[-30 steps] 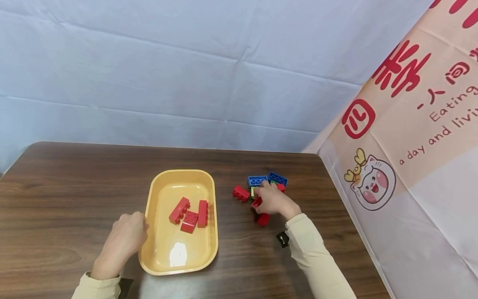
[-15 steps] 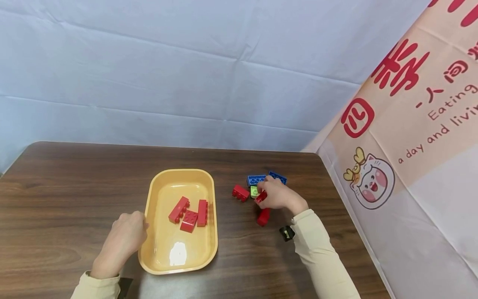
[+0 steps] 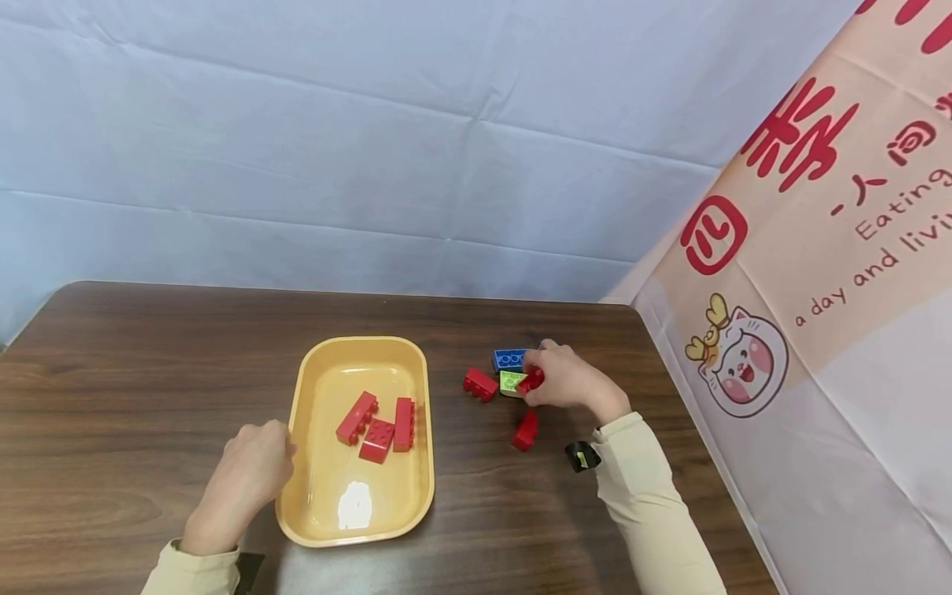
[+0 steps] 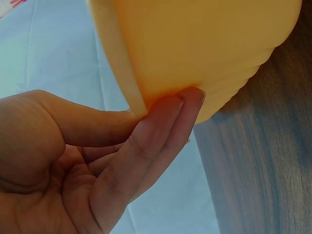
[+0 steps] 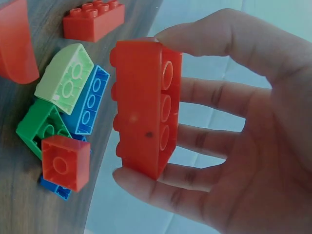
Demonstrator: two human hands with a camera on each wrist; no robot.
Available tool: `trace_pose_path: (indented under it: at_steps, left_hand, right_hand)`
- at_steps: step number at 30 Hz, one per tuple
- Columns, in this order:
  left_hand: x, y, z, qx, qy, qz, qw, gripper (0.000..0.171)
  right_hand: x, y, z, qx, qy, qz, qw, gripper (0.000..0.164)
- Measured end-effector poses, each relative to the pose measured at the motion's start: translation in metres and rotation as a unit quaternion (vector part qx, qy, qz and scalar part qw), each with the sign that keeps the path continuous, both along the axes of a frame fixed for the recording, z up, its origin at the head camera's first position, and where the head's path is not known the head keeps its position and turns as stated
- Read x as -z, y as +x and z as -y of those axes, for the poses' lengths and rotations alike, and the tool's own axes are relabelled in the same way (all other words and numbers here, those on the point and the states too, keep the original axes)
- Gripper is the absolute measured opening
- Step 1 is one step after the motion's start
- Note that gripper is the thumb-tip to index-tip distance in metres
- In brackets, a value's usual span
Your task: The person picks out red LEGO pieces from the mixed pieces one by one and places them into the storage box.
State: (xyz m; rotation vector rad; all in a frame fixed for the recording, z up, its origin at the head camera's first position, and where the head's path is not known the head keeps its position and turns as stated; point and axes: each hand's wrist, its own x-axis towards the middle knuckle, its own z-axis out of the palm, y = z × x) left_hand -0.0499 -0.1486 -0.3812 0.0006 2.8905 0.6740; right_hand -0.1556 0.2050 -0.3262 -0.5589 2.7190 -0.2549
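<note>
In the head view, my left hand (image 3: 249, 475) is at the left side of a yellow tray (image 3: 357, 543). The left wrist view shows thumb and fingers pinching the tray's rim (image 4: 129, 80). My right hand (image 3: 568, 380) holds a long red toy brick (image 5: 139, 107) between thumb and fingertips, hollow underside towards the palm. Beside that hand lie a light green brick (image 3: 510, 382), a blue brick (image 3: 509, 359) and a red curved brick (image 3: 525, 431). The right wrist view also shows a dark green brick (image 5: 39, 126) and a small red brick (image 5: 66, 163), hidden from the head camera.
Three red bricks lie in the tray: one slanted (image 3: 358, 417), one short (image 3: 377, 441) and one long (image 3: 404, 425). Another red brick (image 3: 479, 385) lies between tray and pile. The dark wooden table (image 3: 164, 355) ends at a pale cloth (image 3: 297, 165) behind.
My right hand has shifted right and slightly back, taking the red brick off the spot beside the curved one. More of the light green brick shows. The left hand and tray stay put.
</note>
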Motion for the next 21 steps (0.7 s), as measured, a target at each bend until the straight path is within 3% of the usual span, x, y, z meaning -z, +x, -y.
trace_pose_path:
  at_steps: [21]
  left_hand:
    - [-0.0005,-0.0006,0.0008,0.001,-0.005,0.003,1.0000,0.013]
  right_hand:
    - [-0.0088,0.0009,-0.0009,0.009,0.002,0.003,1.000,0.040]
